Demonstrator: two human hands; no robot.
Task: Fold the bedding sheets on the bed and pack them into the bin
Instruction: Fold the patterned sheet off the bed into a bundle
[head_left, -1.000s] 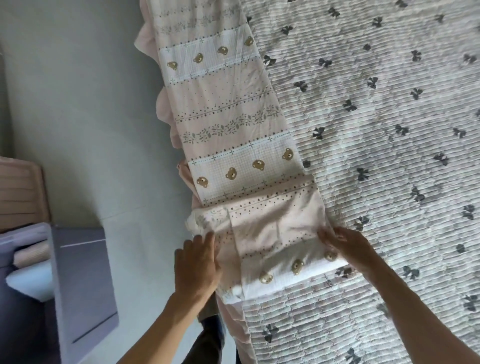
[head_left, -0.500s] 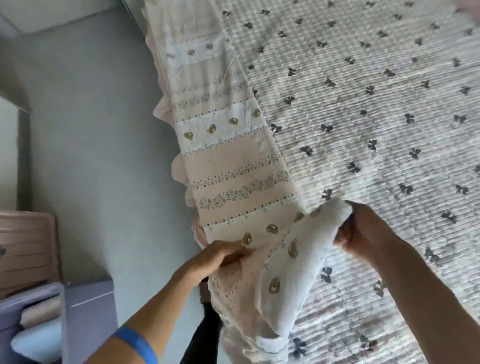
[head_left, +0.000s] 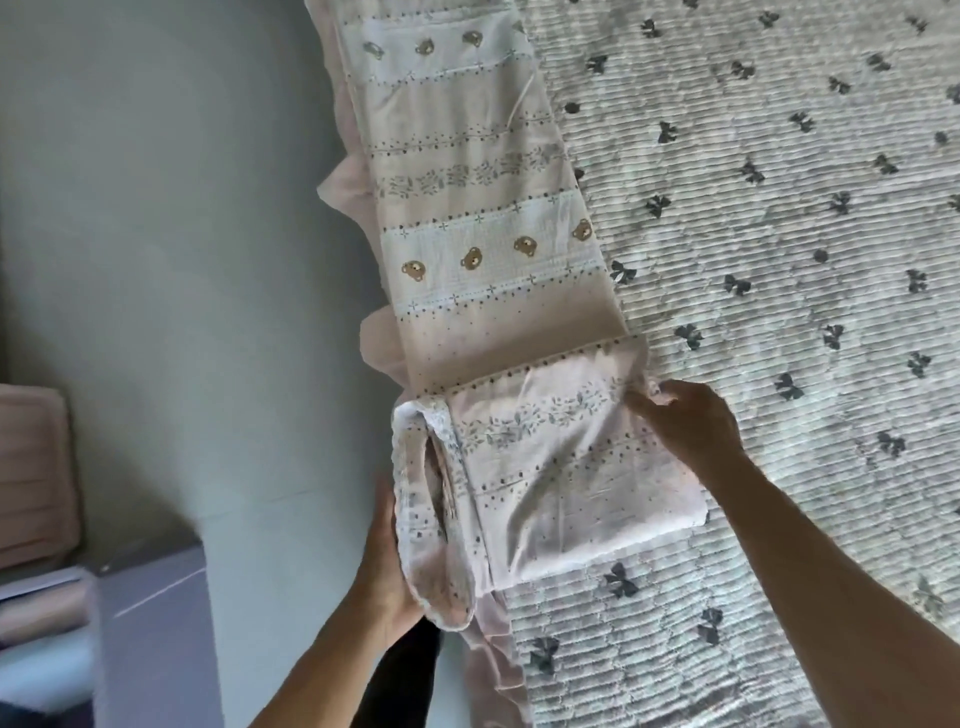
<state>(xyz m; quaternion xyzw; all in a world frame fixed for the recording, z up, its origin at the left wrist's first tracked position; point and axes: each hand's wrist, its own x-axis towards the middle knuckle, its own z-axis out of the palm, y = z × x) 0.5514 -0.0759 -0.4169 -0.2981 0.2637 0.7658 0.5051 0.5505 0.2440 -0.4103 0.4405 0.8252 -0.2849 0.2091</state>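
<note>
A: What sits furthest left?
B: The bin (head_left: 150, 639), lavender, open at the lower left on the floor, with pale folded cloth inside.

A: And the left hand (head_left: 387, 566)?
B: It has dropped from the top of the sheet (head_left: 483, 208) to the open end of the fold, cupping the hanging layers from the side, fingers curled under them.

A: What changed with the sheet itself?
B: Half a second ago its near end was lifted; now it lies turned over as a thick folded block (head_left: 561, 467) on the strip, along the edge of the bed (head_left: 779, 208).

A: The right hand (head_left: 685, 421)?
B: It pinches the block's far right corner against the quilt.

A: Any writing?
B: None readable; only printed bears, leaves, dots and bows.
</note>
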